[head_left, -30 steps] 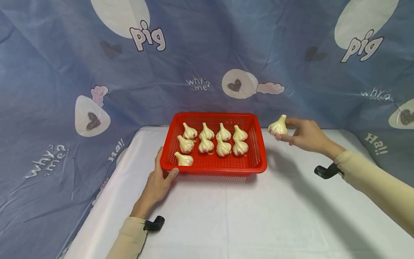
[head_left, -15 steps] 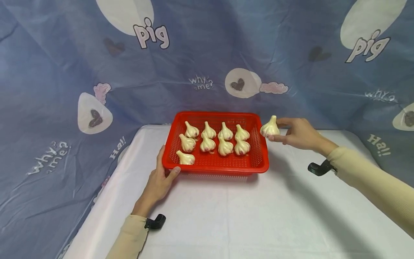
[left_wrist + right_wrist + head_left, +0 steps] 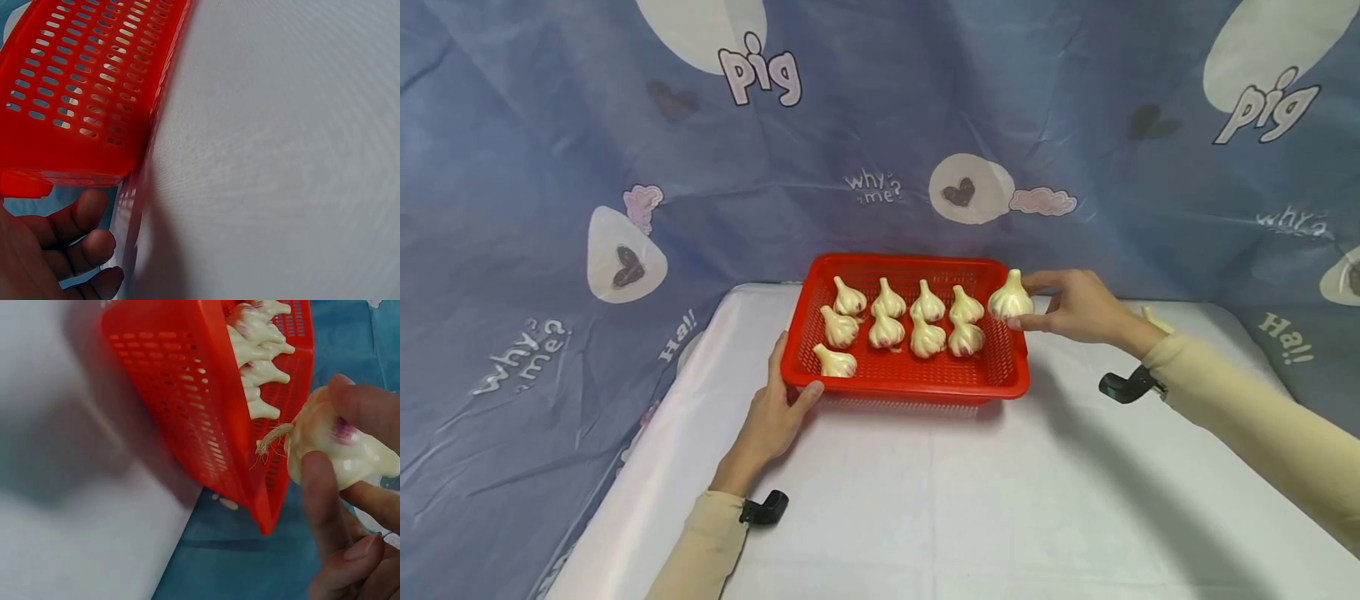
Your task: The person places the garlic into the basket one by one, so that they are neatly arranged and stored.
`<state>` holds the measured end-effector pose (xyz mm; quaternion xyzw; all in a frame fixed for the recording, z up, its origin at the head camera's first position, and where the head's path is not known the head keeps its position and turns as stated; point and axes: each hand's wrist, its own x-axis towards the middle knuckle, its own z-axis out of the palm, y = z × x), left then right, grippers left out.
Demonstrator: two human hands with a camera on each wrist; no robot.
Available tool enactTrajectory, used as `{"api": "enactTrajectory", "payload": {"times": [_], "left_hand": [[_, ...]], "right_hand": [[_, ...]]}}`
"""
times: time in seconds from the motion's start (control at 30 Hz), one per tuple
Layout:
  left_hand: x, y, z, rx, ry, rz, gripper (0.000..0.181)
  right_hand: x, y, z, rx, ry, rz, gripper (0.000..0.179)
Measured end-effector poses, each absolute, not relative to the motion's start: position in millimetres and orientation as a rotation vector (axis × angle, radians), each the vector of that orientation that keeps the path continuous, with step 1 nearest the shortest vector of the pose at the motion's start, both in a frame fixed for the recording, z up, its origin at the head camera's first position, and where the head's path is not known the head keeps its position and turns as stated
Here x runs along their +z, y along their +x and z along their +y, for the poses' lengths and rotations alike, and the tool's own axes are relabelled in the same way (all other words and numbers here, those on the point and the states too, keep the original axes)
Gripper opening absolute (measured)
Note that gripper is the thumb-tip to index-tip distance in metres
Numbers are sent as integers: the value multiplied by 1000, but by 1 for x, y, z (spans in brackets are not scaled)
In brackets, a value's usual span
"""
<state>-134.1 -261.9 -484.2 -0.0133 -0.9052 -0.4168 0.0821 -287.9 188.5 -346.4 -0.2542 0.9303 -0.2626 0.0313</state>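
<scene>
A red plastic basket [image 3: 906, 388] with slotted walls stands on the white table. Several garlic bulbs [image 3: 928, 337] lie inside in rows, with one in the front left corner. My left hand [image 3: 769, 419] grips that corner, its thumb on the front rim and its fingers along the left side. In the left wrist view, the fingers [image 3: 90, 250] curl beside the basket wall. Between thumb and fingers, my right hand [image 3: 1078, 307] pinches another garlic bulb [image 3: 1011, 298], stem up, over the basket's right rim. The right wrist view shows its dangling root tuft [image 3: 273, 436].
Part of one more pale garlic bulb [image 3: 1156, 319] shows behind the right wrist on the table. A blue printed cloth [image 3: 820, 108] hangs behind the table [image 3: 925, 500] and along its sides.
My right hand has moved left with its garlic bulb, from beside the basket to above its right rim. A bulb behind the right wrist has come into sight. The left hand keeps its grip.
</scene>
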Motion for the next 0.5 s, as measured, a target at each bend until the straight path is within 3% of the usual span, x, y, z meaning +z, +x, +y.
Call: {"api": "enactTrajectory", "payload": {"times": [0.13,0.5], "left_hand": [[-483,-134,-262,-1236,-29,-2707,99],[-484,-134,-262,-1227,-25,-2712,99]], "right_hand": [[-346,-287,182,-847,-764,2877,66],[-349,-287,155,-924,-837,2830,53]]}}
